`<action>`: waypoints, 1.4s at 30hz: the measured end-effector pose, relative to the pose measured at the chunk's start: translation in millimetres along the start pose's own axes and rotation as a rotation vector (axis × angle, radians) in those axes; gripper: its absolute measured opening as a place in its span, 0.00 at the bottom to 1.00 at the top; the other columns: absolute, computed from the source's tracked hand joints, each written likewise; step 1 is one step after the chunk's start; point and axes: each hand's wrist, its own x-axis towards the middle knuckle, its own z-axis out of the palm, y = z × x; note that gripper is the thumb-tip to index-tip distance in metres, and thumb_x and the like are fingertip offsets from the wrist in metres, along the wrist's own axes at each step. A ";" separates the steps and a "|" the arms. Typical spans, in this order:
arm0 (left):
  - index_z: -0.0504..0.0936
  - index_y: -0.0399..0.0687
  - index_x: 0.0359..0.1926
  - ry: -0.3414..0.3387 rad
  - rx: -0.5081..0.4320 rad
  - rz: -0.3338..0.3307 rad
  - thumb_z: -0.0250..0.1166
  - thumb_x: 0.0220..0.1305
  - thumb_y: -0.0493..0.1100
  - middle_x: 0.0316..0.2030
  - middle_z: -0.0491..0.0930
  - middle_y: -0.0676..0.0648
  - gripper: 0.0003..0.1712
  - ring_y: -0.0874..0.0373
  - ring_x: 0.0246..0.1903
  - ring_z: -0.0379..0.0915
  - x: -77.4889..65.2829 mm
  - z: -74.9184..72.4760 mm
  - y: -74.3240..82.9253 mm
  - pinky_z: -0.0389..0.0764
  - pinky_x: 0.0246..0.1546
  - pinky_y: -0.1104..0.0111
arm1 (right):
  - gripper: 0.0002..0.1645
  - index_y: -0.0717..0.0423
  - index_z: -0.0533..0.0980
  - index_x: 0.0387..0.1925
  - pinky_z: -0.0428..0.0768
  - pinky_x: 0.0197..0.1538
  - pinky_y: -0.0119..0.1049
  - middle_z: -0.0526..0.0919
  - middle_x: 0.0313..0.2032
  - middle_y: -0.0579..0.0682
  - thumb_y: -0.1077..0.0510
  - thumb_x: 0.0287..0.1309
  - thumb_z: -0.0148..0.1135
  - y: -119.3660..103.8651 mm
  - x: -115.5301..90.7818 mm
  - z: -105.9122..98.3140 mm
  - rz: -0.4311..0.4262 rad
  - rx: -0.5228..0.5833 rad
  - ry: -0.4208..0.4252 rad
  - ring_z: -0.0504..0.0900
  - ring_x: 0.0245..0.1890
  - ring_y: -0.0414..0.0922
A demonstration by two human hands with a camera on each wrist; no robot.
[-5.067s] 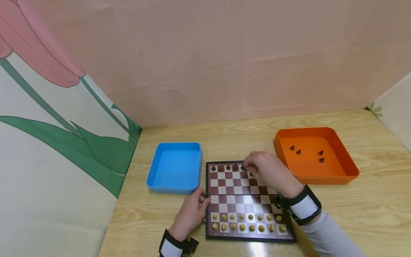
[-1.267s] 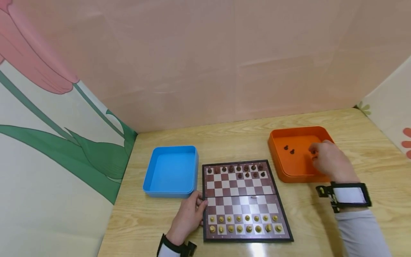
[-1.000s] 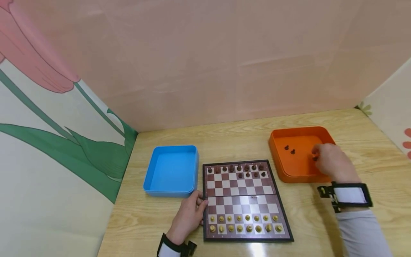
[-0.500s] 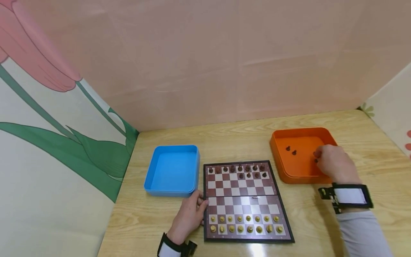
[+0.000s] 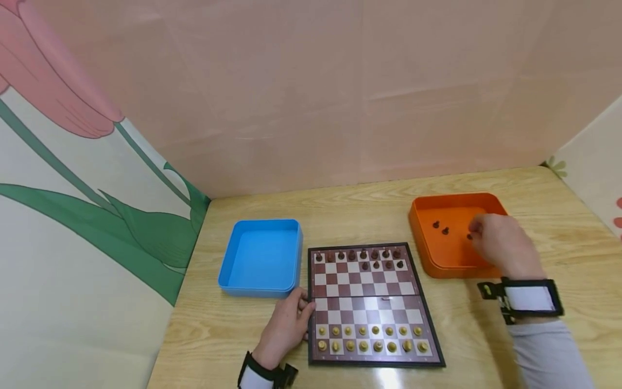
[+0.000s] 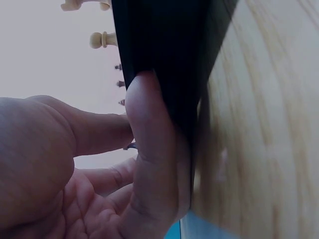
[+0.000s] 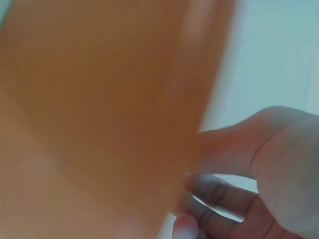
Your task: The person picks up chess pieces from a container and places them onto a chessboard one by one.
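My left hand [image 5: 284, 327] grips the left edge of the chessboard [image 5: 340, 303], thumb over the rim; in the left wrist view its fingers [image 6: 152, 139] lie against the dark side of the board. Gold pieces [image 5: 378, 346] fill two near rows, and dark pieces [image 5: 363, 254] fill the far row with several dark pawns [image 5: 376, 265] on the right in front. Inside the orange tray [image 5: 423, 246], my right hand [image 5: 505, 243] pinches a dark pawn [image 5: 469, 236] at its fingertips. Two other dark pawns [image 5: 445, 230] lie to its left. The right wrist view hides the pawn behind the blurred tray wall [image 7: 164, 124].
A blue tray [image 5: 259, 256] stands left of the board, close to my left hand. The wooden table [image 5: 359, 216] runs back to a pink-beige backdrop [image 5: 311, 108]. The orange tray's wall rises under my right wrist.
My right hand has gone from the board's far row to the orange tray. A dark pawn there has shifted left with its fingertips. My left hand stays on the board edge.
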 end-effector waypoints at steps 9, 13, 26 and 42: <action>0.77 0.43 0.56 0.009 0.004 0.003 0.62 0.81 0.44 0.36 0.81 0.49 0.11 0.58 0.25 0.79 0.6 -1.0 0.3 0.83 0.21 0.67 | 0.06 0.64 0.86 0.39 0.84 0.31 0.45 0.88 0.34 0.58 0.70 0.59 0.73 -70.5 -8.2 -10.8 -0.225 0.077 0.064 0.79 0.29 0.49; 0.77 0.43 0.56 0.000 -0.004 0.004 0.62 0.81 0.44 0.35 0.81 0.50 0.12 0.58 0.25 0.79 1.6 0.3 -1.4 0.83 0.21 0.67 | 0.08 0.58 0.87 0.38 0.81 0.31 0.35 0.87 0.33 0.51 0.69 0.57 0.77 -90.2 -15.0 -13.9 -0.333 0.112 0.136 0.80 0.30 0.45; 0.77 0.42 0.56 0.001 -0.005 0.007 0.62 0.81 0.44 0.35 0.80 0.49 0.12 0.58 0.24 0.79 2.1 -0.2 -1.5 0.83 0.20 0.67 | 0.11 0.55 0.87 0.41 0.87 0.38 0.43 0.88 0.37 0.48 0.70 0.59 0.75 -145.1 -16.4 -4.9 -0.459 0.174 0.065 0.81 0.33 0.43; 0.77 0.42 0.55 0.007 -0.003 0.019 0.62 0.81 0.44 0.34 0.80 0.50 0.11 0.58 0.23 0.78 2.4 0.6 -2.6 0.82 0.19 0.67 | 0.09 0.54 0.88 0.42 0.90 0.40 0.40 0.90 0.40 0.48 0.68 0.62 0.75 -171.8 -12.0 30.8 -0.500 0.199 -0.071 0.83 0.34 0.40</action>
